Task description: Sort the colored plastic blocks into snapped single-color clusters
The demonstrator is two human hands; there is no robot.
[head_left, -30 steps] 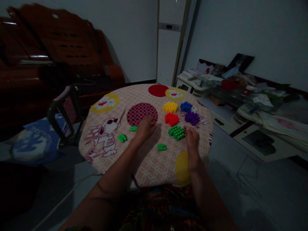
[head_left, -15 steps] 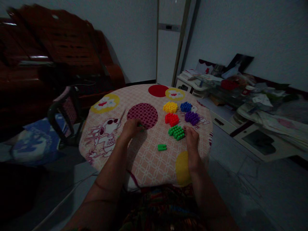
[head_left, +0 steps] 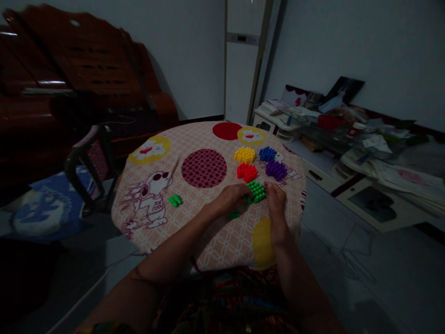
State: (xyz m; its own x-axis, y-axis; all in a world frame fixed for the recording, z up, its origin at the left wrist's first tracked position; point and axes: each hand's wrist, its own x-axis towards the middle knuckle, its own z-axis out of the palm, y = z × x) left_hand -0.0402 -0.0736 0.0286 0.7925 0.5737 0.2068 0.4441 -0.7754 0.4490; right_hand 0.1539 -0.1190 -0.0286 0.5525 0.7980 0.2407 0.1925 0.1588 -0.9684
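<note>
A cluster of green knobbly plastic pieces (head_left: pixel 257 191) stands on the cloth-covered round table, between my two hands. My left hand (head_left: pixel 232 198) is at its left side, fingers closed on a green plastic piece (head_left: pixel 248 200) that is partly hidden under them. My right hand (head_left: pixel 277 198) rests at the cluster's right edge with fingers curled together; what they pinch, if anything, is hidden. In the shadow below my left hand lies a loose green piece (head_left: pixel 233 215). Another small green piece (head_left: pixel 175 200) lies farther left on the cloth.
Behind the green cluster stand red (head_left: pixel 247 172), yellow (head_left: pixel 244 155), blue (head_left: pixel 267 154) and purple (head_left: pixel 276 170) clusters. A chair (head_left: pixel 92 160) is beside the table at left. A cluttered low cabinet (head_left: pixel 368 199) runs along the right wall.
My left hand has moved right, from the dark red circle to the green cluster, carrying the green piece. The small green piece at left is now uncovered. My right hand stays nearly in place.
</note>
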